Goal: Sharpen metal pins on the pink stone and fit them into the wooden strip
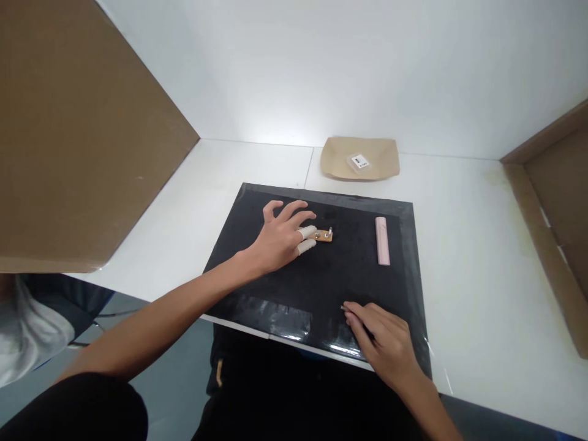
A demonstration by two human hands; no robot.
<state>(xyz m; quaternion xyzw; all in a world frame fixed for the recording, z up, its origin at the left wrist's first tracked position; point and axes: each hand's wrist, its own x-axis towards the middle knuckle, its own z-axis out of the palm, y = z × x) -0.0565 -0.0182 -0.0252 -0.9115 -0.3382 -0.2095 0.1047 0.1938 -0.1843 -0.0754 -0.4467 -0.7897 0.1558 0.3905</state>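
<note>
White covers (307, 232), two, tip the left hand (281, 236) pinching one strip (324, 236); right hand (386, 338) pinches one piece (343, 308).

A mat (340, 275) lies on the counter (468, 245). On it, a strip (324, 236) sits left of a bar (383, 241). Beyond its far edge, a tray (337, 147) contains a case (359, 162).

Far side, brown tray (383, 156) sits w/ sm. labelled case (359, 162) inside; brown panel (78, 128) rises L, brown frame (549, 245) R; pink bar (383, 242) lies R on blk mat (349, 269).
</note>
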